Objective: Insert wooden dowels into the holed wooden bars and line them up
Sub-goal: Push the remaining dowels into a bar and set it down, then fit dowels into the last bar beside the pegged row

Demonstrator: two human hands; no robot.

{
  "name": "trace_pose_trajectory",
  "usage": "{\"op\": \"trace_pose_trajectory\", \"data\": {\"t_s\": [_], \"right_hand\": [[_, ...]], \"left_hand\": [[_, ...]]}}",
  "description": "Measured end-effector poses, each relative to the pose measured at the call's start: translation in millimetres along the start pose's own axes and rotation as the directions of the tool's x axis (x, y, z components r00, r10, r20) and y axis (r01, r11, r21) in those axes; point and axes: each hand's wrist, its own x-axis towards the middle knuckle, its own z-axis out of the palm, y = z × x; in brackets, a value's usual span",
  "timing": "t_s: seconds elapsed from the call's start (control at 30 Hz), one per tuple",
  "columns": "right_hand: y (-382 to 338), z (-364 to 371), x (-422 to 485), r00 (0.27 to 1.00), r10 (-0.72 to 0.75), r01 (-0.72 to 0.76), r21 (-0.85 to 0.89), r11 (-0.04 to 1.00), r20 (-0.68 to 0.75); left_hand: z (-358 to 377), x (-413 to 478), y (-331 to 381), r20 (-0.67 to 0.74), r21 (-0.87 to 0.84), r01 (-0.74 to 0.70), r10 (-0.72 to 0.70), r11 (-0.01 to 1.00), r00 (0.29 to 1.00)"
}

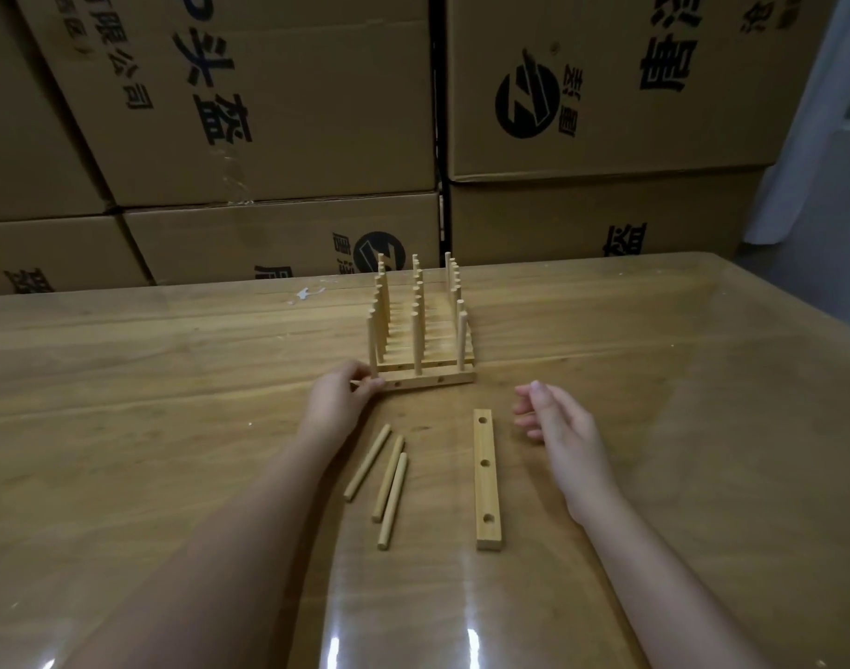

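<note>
A row of finished bars (420, 350) is lined up on the bench (654, 379), one behind the other, each with three upright dowels; the row runs away from the viewer toward stacked cartons (278, 103) at the bench's far edge. The nearest bar (432, 379) lies crosswise at the front of the row, and small holes are seen in its front face. Its left end is pinched by the left hand (338, 400), whose grip is closed on that bar between thumb and fingers. The right hand (556, 420) is held just above the bench, right of the row and apart from it; its grip is open, fingers loosely curled, with nothing in it. Between the forearms, an empty bar (487, 480) with three holes is laid lengthwise, pointing toward the row. Left of it, three loose dowels (387, 478) lie flat on the bench, close together and roughly parallel, slightly slanted.
</note>
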Motion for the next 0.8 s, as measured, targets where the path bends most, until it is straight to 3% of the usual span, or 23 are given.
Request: {"op": "trace_pose_trajectory", "data": {"t_s": [0.23,0.43,0.63,0.8], "right_hand": [[1.6,-0.1,0.0,0.999,-0.012,0.016,-0.105,0.994,0.032],[0.1,0.9,-2.8,0.982,-0.070,0.136,-0.396,0.908,0.176],[-5.0,3.5,-8.2,0.922,-0.013,0.291,-0.670,0.683,0.387],[-13.0,3.8,-13.2,0.898,0.008,0.324,-0.676,0.662,0.439]], "left_hand": [[10.9,12.1,5.8,-0.081,0.175,0.039,-0.025,0.984,0.996],[14.5,13.0,4.2,-0.132,0.219,0.044,-0.015,0.975,0.991],[13.0,-10.5,2.1,-0.256,-0.168,0.107,-0.148,0.980,0.955],[11.5,-58.2,-1.9,-0.220,-0.308,0.067,-0.140,0.949,0.966]]}}
